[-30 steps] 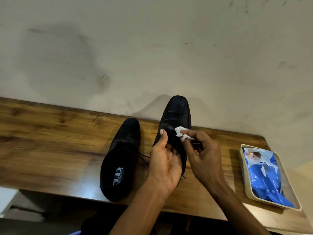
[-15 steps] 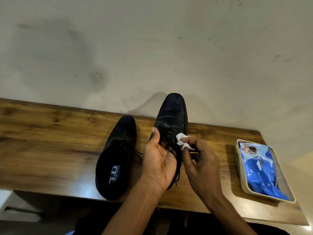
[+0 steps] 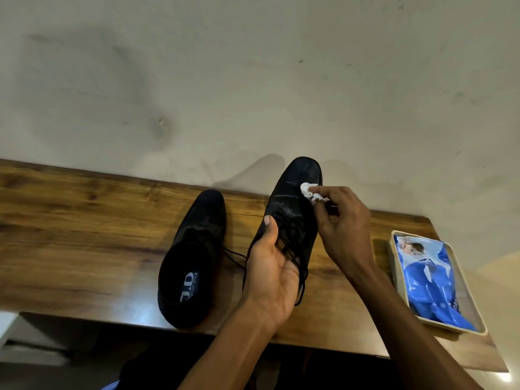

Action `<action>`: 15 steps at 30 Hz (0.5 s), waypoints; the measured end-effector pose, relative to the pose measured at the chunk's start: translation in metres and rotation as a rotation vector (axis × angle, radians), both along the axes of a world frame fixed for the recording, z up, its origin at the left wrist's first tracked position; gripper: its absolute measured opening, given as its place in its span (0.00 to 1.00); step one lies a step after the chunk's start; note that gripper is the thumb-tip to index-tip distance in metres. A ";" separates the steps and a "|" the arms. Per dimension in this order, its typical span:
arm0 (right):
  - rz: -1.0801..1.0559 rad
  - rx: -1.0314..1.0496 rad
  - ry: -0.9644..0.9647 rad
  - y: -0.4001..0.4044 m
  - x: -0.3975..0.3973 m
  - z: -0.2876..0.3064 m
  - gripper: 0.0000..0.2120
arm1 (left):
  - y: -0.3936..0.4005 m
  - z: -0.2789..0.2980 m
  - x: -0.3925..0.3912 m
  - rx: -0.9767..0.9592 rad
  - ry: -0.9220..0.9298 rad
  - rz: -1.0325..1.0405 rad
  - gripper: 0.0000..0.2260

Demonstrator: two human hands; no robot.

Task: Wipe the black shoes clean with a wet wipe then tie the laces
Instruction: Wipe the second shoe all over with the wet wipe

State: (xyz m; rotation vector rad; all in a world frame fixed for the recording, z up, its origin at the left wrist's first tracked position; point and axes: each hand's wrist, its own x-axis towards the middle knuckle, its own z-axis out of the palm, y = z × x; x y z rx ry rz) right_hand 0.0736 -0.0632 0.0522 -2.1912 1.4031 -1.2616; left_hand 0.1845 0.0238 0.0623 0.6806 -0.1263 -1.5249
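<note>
Nearest, the heel of the resting shoe (image 3: 191, 260) reaches the front edge of the wooden table (image 3: 84, 220). Just beside it, the left hand (image 3: 274, 273) holds the lifted shoe (image 3: 295, 209), fingers wrapped around its rear part and thumb on the upper; loose laces (image 3: 301, 274) hang down. The right hand (image 3: 344, 229) pinches the crumpled wet wipe (image 3: 309, 191) against the toe area. At the right edge stands a tray (image 3: 399, 277) with the blue wipes pack (image 3: 430, 280). The left part of the table is bare, and the wall (image 3: 253, 80) closes the far edge.
</note>
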 end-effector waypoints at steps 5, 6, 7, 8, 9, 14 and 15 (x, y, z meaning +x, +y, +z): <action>0.241 -0.028 0.204 0.028 0.007 0.012 0.14 | 0.005 -0.001 0.000 -0.003 -0.080 -0.030 0.21; 0.252 -0.036 0.239 0.024 0.004 0.013 0.14 | 0.005 -0.002 0.000 -0.006 -0.104 -0.030 0.21; 0.232 -0.048 0.264 0.016 0.000 0.014 0.14 | 0.006 -0.002 0.000 -0.012 -0.133 -0.029 0.21; 0.189 -0.059 0.273 0.006 -0.004 0.014 0.14 | 0.006 -0.003 0.000 -0.021 -0.168 -0.029 0.21; 0.133 -0.069 0.272 -0.004 -0.007 0.014 0.14 | 0.006 -0.004 0.000 -0.030 -0.197 -0.033 0.21; 0.155 -0.024 0.228 0.001 -0.004 0.020 0.14 | 0.004 -0.006 -0.001 -0.096 -0.286 -0.051 0.21; 0.216 -0.008 0.240 0.009 -0.001 0.023 0.14 | 0.004 -0.006 0.000 -0.101 -0.299 -0.045 0.20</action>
